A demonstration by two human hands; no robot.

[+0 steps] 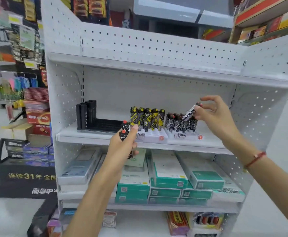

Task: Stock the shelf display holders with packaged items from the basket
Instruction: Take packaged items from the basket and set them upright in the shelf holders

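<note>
Lighter (191, 111) is pinched tilted in right hand (213, 113) over white holder (187, 136). More are gripped in left hand (124, 142). Needs to be stood upright into a free slot

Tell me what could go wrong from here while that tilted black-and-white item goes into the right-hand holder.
1. The right hand pinches the tilted black-and-white patterned item just above the upright black-and-white row in the white display holder; lowering it askew could topple neighbours.
2. The left hand grips a bunch of red-capped patterned items; one might slip out.
3. That hand sits close to the yellow-and-black row and may bump it.
</note>
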